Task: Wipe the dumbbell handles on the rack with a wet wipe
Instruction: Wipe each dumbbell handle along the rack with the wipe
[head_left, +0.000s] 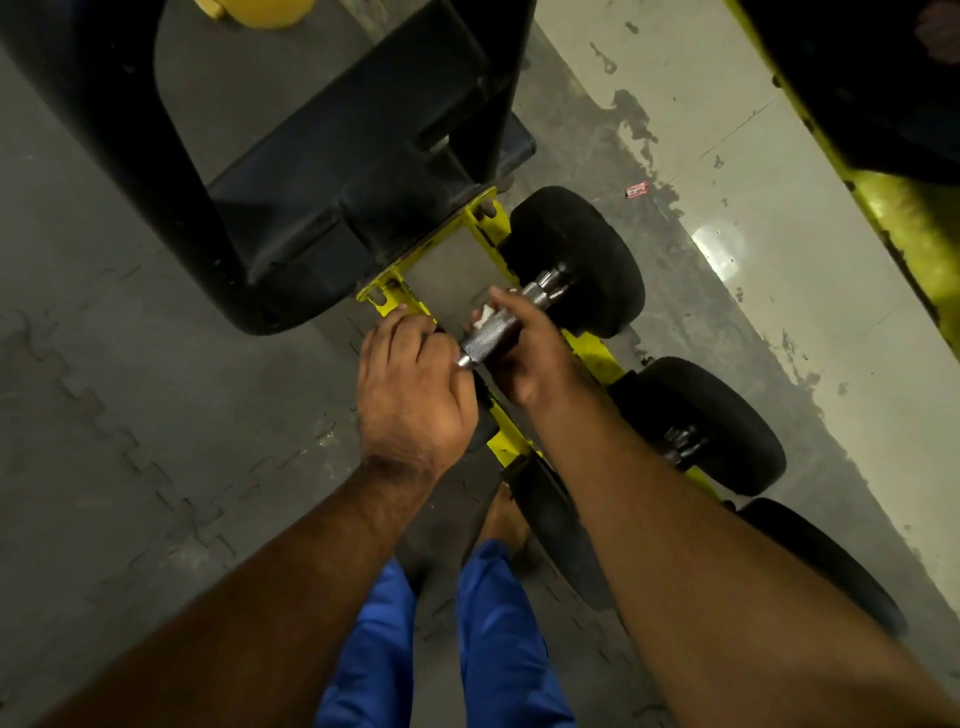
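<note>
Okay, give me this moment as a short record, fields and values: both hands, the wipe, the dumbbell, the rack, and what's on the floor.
left hand: left hand curled at the near end of the dumbbell handle
right hand: right hand wraps the handle from below
wipe: white wet wipe under the right fingers, against the handle
dumbbell: black weight head, knurled metal handle
rack: yellow rack, low, more dumbbells along it
floor: small red scrap beyond the rack

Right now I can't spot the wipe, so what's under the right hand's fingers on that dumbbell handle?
A bit of white wet wipe shows under the right hand, against the knurled handle. The rest is covered by the fingers. The left hand hides the handle's near end.
</note>
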